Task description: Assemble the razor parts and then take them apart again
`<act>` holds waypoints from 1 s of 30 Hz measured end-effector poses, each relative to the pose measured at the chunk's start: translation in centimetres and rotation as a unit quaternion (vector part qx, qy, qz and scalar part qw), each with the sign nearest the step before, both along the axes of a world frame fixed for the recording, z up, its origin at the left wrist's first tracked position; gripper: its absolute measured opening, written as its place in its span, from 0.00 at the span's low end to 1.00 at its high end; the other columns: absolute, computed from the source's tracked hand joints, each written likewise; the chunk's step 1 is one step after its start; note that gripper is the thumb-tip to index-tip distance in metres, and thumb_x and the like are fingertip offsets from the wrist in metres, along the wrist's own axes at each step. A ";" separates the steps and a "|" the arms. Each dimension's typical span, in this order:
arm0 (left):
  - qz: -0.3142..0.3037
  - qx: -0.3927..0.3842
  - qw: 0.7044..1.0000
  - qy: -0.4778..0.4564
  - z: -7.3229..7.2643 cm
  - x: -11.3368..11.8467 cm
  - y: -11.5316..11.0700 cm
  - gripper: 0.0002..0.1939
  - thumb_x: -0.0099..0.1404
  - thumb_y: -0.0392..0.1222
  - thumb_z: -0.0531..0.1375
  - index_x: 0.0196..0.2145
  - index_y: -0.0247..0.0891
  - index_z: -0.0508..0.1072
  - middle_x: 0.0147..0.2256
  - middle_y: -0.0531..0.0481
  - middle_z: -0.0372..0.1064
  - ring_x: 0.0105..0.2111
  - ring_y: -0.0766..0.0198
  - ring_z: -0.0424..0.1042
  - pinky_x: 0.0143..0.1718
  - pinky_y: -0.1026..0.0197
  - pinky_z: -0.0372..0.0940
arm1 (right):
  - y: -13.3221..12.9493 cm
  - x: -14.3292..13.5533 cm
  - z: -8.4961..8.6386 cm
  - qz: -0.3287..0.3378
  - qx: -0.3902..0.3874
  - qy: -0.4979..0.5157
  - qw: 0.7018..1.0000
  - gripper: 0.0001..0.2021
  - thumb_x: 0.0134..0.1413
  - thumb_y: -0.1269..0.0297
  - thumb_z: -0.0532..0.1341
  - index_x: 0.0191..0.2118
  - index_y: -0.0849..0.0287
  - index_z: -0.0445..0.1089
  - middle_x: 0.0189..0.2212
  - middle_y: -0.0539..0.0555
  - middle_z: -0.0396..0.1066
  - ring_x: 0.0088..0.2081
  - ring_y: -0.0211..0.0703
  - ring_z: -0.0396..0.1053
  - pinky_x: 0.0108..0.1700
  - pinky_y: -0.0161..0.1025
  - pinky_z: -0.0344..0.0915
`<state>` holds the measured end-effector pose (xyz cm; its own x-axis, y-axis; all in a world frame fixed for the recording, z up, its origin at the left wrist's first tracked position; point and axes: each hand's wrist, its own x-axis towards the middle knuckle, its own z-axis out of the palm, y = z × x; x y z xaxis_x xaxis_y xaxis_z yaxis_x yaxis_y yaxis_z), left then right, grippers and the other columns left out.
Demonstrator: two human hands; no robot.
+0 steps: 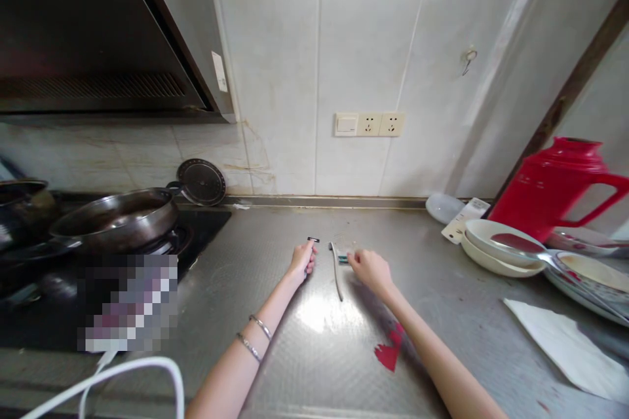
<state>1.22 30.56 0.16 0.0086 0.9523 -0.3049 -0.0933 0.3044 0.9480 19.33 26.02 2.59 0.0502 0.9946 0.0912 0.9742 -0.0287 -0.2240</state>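
My left hand (301,262) is closed around what looks like a razor (313,239); its small black-and-white head sticks out above the fingers. Between my hands, a thin pale-handled razor (337,275) lies on the steel counter, its dark head pointing away from me. My right hand (372,268) is closed, knuckles up, just right of that handle. From its fingers a small dark-and-teal piece (343,260) pokes out to the left, apparently another razor's head. Its remaining part is hidden by the hand. A red heart-shaped patch (387,356) lies beside my right forearm.
On the left, a pan (118,219) sits on the black hob (213,226) under the range hood (98,33). A white cable (162,361) curves at lower left. To the right are stacked bowls (501,268), a red thermos jug (553,190) and white paper (565,347).
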 end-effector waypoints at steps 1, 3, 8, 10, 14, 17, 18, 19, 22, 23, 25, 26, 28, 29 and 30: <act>0.001 0.003 1.000 -0.001 0.0 0.0 0.0 0.17 0.57 0.55 0.51 0.24 0.38 0.59 0.11 0.63 0.46 0.08 0.77 0.45 0.12 0.71 0.38 | 0.4 0.9 0.0 -0.016 0.010 0.001 1.000 0.24 0.58 0.52 0.44 0.29 0.58 0.73 0.30 0.61 0.74 0.34 0.46 0.71 0.32 0.34 0.59; 0.002 0.010 1.000 -0.001 0.0 -0.1 -0.1 0.17 0.57 0.55 0.51 0.24 0.38 0.58 0.11 0.63 0.45 0.08 0.77 0.45 0.12 0.71 0.38 | 1.0 2.7 -0.2 -0.046 0.017 0.004 0.999 0.23 0.57 0.54 0.44 0.28 0.58 0.73 0.30 0.60 0.74 0.34 0.45 0.71 0.31 0.33 0.59; 0.013 0.008 1.000 0.007 -0.2 -0.1 -0.1 0.17 0.57 0.55 0.52 0.23 0.38 0.58 0.11 0.63 0.46 0.08 0.77 0.45 0.11 0.71 0.38 | 2.1 5.9 -1.4 -0.097 -0.002 0.012 0.995 0.21 0.56 0.56 0.46 0.28 0.59 0.73 0.31 0.61 0.74 0.35 0.46 0.72 0.30 0.33 0.59; 0.019 -0.001 1.000 0.009 -0.4 -0.1 0.0 0.17 0.58 0.54 0.52 0.23 0.38 0.58 0.11 0.64 0.45 0.08 0.77 0.45 0.11 0.71 0.38 | 2.4 6.5 -1.8 -0.108 -0.009 0.015 0.994 0.21 0.55 0.57 0.46 0.28 0.59 0.73 0.30 0.61 0.74 0.35 0.47 0.72 0.30 0.33 0.59; 0.025 -0.010 1.000 0.008 -0.6 -0.1 0.1 0.17 0.58 0.54 0.52 0.22 0.38 0.57 0.11 0.64 0.44 0.08 0.77 0.45 0.11 0.72 0.38 | 2.6 7.0 -2.2 -0.112 -0.014 0.018 0.993 0.20 0.55 0.57 0.46 0.28 0.59 0.73 0.31 0.61 0.74 0.35 0.47 0.72 0.30 0.33 0.59; 0.026 -0.011 1.000 0.004 -0.6 -0.2 0.1 0.17 0.58 0.54 0.52 0.22 0.38 0.57 0.11 0.64 0.44 0.08 0.77 0.45 0.11 0.72 0.38 | 2.6 7.0 -2.3 -0.107 -0.005 0.013 0.994 0.21 0.55 0.56 0.46 0.28 0.59 0.73 0.31 0.61 0.74 0.35 0.47 0.72 0.29 0.33 0.59; 0.026 -0.011 1.000 0.003 -0.6 -0.2 0.0 0.17 0.58 0.54 0.52 0.22 0.38 0.57 0.11 0.64 0.44 0.08 0.77 0.45 0.11 0.72 0.38 | 2.7 7.0 -2.4 -0.107 -0.003 0.011 0.994 0.21 0.55 0.56 0.46 0.28 0.59 0.73 0.31 0.61 0.74 0.35 0.47 0.72 0.29 0.33 0.58; 0.026 -0.012 1.000 0.002 -0.6 -0.2 0.0 0.17 0.57 0.54 0.52 0.22 0.38 0.57 0.11 0.64 0.44 0.08 0.77 0.45 0.11 0.72 0.39 | 2.7 6.9 -2.4 -0.107 -0.001 0.010 0.994 0.21 0.55 0.56 0.46 0.28 0.59 0.73 0.31 0.61 0.74 0.35 0.47 0.72 0.29 0.33 0.58; 0.027 -0.013 1.000 0.003 -0.5 -0.2 0.0 0.16 0.57 0.53 0.52 0.22 0.38 0.57 0.11 0.63 0.45 0.08 0.77 0.45 0.11 0.71 0.39 | 2.8 7.1 -2.7 -0.108 0.001 0.011 0.994 0.20 0.55 0.56 0.46 0.28 0.59 0.73 0.30 0.60 0.74 0.34 0.47 0.71 0.28 0.33 0.57; 0.029 -0.012 1.000 0.004 -0.5 -0.2 0.0 0.16 0.57 0.52 0.52 0.22 0.38 0.57 0.11 0.63 0.45 0.08 0.77 0.45 0.11 0.71 0.39 | 2.8 7.1 -2.7 -0.108 0.001 0.012 0.994 0.20 0.54 0.57 0.46 0.28 0.59 0.73 0.30 0.60 0.74 0.34 0.47 0.71 0.28 0.33 0.57; 0.033 -0.005 0.999 0.006 -0.3 -0.2 -0.1 0.15 0.57 0.51 0.52 0.21 0.38 0.57 0.10 0.63 0.45 0.08 0.76 0.45 0.10 0.71 0.39 | 2.8 7.2 -2.8 -0.109 0.005 0.015 0.994 0.20 0.54 0.57 0.47 0.27 0.59 0.72 0.30 0.60 0.73 0.34 0.47 0.71 0.27 0.33 0.57; 0.035 0.000 0.999 0.008 -0.2 -0.1 -0.1 0.15 0.57 0.51 0.52 0.21 0.39 0.57 0.10 0.63 0.45 0.08 0.76 0.45 0.10 0.71 0.38 | 2.8 7.2 -2.7 -0.107 0.010 0.021 0.994 0.19 0.54 0.57 0.47 0.27 0.60 0.72 0.29 0.60 0.73 0.33 0.47 0.71 0.27 0.33 0.57; 0.040 0.013 0.999 0.012 0.1 0.0 -0.2 0.15 0.57 0.51 0.52 0.20 0.39 0.57 0.10 0.63 0.45 0.07 0.76 0.45 0.10 0.71 0.38 | 2.8 6.8 -2.5 -0.089 0.035 0.047 0.994 0.18 0.54 0.57 0.48 0.27 0.60 0.72 0.28 0.60 0.73 0.33 0.46 0.71 0.28 0.33 0.58; 0.043 0.022 0.999 0.015 0.2 0.1 -0.3 0.16 0.57 0.52 0.52 0.20 0.39 0.57 0.09 0.63 0.45 0.07 0.76 0.45 0.10 0.71 0.38 | 2.8 6.4 -2.3 -0.066 0.055 0.074 0.994 0.18 0.53 0.57 0.49 0.27 0.60 0.72 0.28 0.59 0.73 0.32 0.45 0.70 0.29 0.33 0.58; 0.046 0.031 0.998 0.021 0.4 0.2 -0.4 0.16 0.57 0.52 0.52 0.20 0.39 0.57 0.09 0.63 0.44 0.07 0.76 0.44 0.10 0.70 0.37 | 2.9 5.8 -2.0 -0.035 0.073 0.113 0.990 0.17 0.54 0.57 0.49 0.28 0.60 0.72 0.27 0.58 0.73 0.31 0.44 0.70 0.29 0.33 0.59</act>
<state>1.42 30.20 0.56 -0.0915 0.9655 -0.2439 -0.0784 0.2372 0.9683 25.09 28.90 0.62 0.1532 0.9651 0.2126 0.8956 -0.0446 -0.4427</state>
